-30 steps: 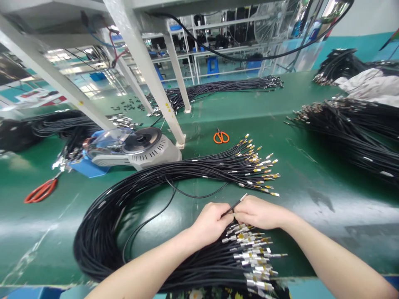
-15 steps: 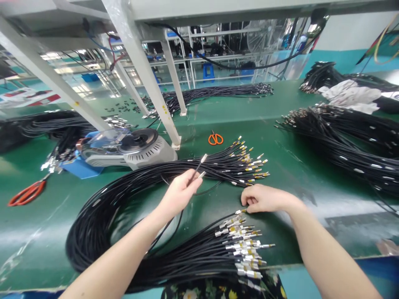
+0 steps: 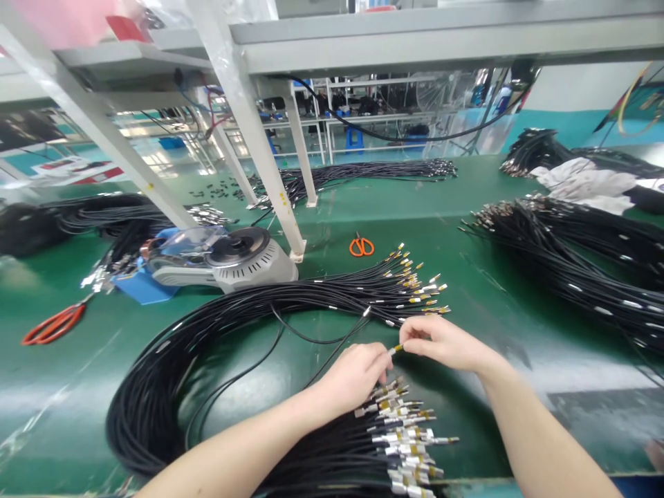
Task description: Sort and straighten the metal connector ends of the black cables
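A black cable end with a white and yellow tip [image 3: 396, 349] spans the small gap between my two hands. My left hand [image 3: 355, 377] is closed around the cable just behind that tip. My right hand [image 3: 438, 340] pinches the tip's far end between thumb and fingers. Below them lies a thick fan of cable ends [image 3: 407, 439] with white sleeves and yellow bands, partly covered by my left forearm. The looped cable bundle [image 3: 150, 373] curves round to a second fan of ends [image 3: 415, 283] above my hands. One loose cable end [image 3: 366, 312] with a white sleeve rests nearby.
Orange-handled scissors [image 3: 362, 245] lie behind the bundle, and another orange-handled pair [image 3: 54, 325] is at the left. A grey tape dispenser [image 3: 249, 259] stands by a white shelf post [image 3: 283, 200]. Another large cable bundle [image 3: 575, 270] fills the right side of the green table.
My left hand has moved right and down to meet my right hand. The raised white-sleeved end now lies on the table. The view has tilted up slightly.
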Demonstrator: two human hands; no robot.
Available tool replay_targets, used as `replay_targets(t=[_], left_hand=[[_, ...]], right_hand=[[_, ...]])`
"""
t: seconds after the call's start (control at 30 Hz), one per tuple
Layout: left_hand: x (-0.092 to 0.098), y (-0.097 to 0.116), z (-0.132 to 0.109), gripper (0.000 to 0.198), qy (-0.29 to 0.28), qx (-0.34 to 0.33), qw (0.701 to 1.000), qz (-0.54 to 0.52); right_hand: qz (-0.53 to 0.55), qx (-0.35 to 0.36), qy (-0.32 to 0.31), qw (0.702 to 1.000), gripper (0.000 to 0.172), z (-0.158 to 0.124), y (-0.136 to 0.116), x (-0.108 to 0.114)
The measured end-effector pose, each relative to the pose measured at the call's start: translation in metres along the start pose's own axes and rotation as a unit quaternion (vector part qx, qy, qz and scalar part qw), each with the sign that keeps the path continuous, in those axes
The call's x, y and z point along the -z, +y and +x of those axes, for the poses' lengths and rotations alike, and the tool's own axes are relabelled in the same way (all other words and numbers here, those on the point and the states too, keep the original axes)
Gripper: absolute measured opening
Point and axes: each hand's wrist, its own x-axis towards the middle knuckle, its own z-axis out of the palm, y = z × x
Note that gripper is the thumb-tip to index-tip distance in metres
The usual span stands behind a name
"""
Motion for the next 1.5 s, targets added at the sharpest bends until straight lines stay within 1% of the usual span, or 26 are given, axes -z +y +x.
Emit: replay_targets(t=[0.07,0.1,0.23,0.37,0.43,0.6,0.7,0.87,1.1,1.27,1.33,1.4,1.5], left_hand=[[0.0,-0.003,0.006,0.029,0.012,0.023,0.998,-0.056],[-0.001,-0.004,0.008,0.028,0.023,0.027,0.997,-0.066],[-0.001,-0.007,0.013,0.028,0.04,0.017,0.998,-0.053],[-0.002,-0.008,0.014,0.028,0.06,0.007,0.998,-0.021],[-0.002,-0.011,0.016,0.028,0.047,0.014,0.998,-0.031],[-0.002,-0.018,0.02,0.025,-0.023,0.039,0.994,-0.097],[-0.002,-0.019,0.021,0.024,-0.021,0.022,0.998,-0.059],[-0.003,-0.016,0.019,0.026,-0.005,-0.006,1.0,0.02],[-0.003,-0.014,0.018,0.026,0.004,-0.001,0.999,0.047],[-0.005,-0.017,0.02,0.027,0.01,-0.003,0.998,0.058],[-0.005,-0.017,0.02,0.027,0.015,-0.005,0.999,0.049],[-0.003,-0.014,0.019,0.026,0.018,-0.005,1.0,0.022],[0.011,-0.005,0.015,0.025,0.025,-0.017,0.999,-0.04]], right_hand=[[0.014,-0.01,0.004,1.0,0.017,0.001,0.002,-0.002],[0.012,-0.009,0.003,1.0,0.02,0.002,0.002,-0.003],[-0.012,0.011,-0.022,1.0,0.024,0.005,0.005,-0.005],[0.022,-0.021,-0.062,0.998,0.024,0.008,0.008,-0.006],[0.028,-0.017,-0.078,0.996,0.024,0.01,0.01,-0.007],[0.018,0.015,-0.125,0.992,0.024,0.015,0.015,-0.011],[-0.003,0.027,-0.135,0.99,0.024,0.016,0.016,-0.012],[-0.041,0.052,-0.133,0.989,0.026,0.017,0.015,-0.014],[-0.071,0.063,-0.123,0.988,0.029,0.017,0.012,-0.015],[-0.082,0.067,-0.114,0.988,0.03,0.018,0.011,-0.018],[-0.075,0.065,-0.107,0.989,0.03,0.018,0.011,-0.018],[-0.043,0.054,-0.101,0.992,0.031,0.017,0.01,-0.016],[0.035,0.033,-0.091,0.995,0.031,0.014,0.009,-0.011]])
